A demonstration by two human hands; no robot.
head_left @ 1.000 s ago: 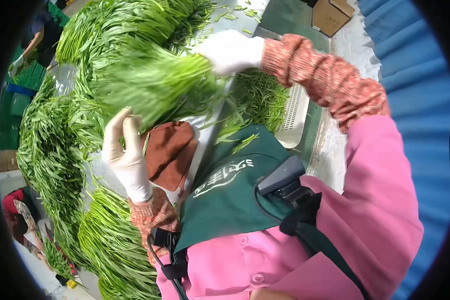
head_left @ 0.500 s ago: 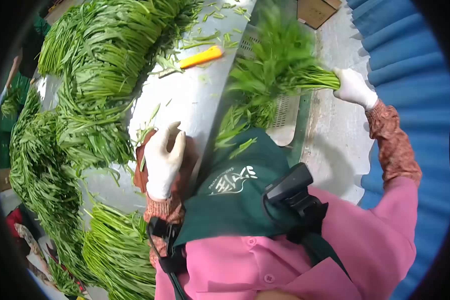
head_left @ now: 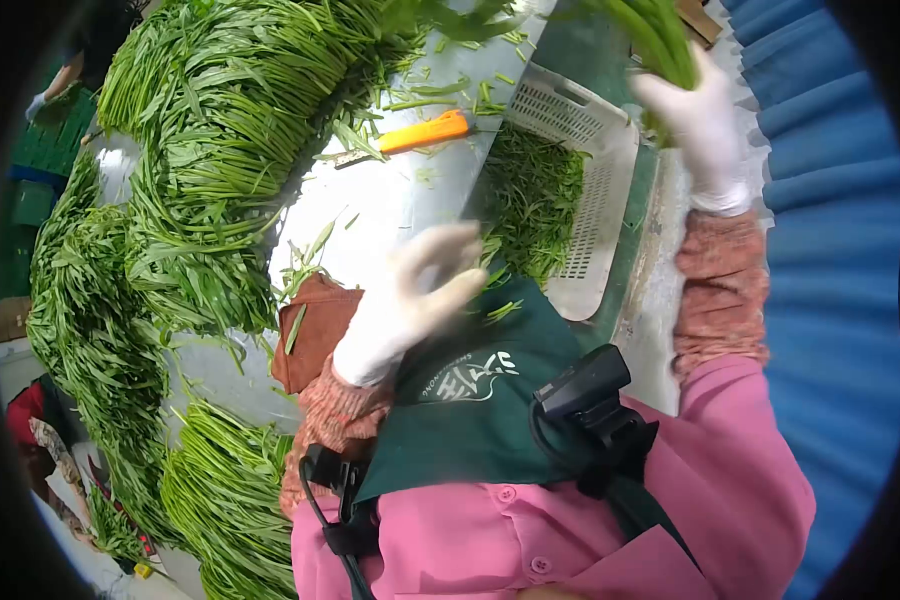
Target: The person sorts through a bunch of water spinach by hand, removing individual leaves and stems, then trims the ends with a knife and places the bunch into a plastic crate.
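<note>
My right hand [head_left: 698,125], in a white glove, is closed round the stalks of a bunch of leafy greens [head_left: 655,35] at the top right. The leaves of the bunch reach left, over the metal table's far end, and are blurred. My left hand [head_left: 420,295], also gloved in white, is over the table edge near my apron, fingers apart and holding nothing. Below and left of it lies a brown cloth [head_left: 318,330]. An orange-handled knife [head_left: 425,132] rests on the metal table [head_left: 370,205] among cut stalks.
Long heaps of greens [head_left: 210,130] cover the table's left side, with another pile [head_left: 230,490] at the lower left. A white perforated crate [head_left: 610,170] holds loose leaves. A blue curtain [head_left: 830,200] hangs at right. Another person's arm [head_left: 62,80] shows at the upper left.
My right hand has moved up with the bunch, away from above the crate, whose leaves now show. My left hand has moved right, from the brown cloth toward the crate.
</note>
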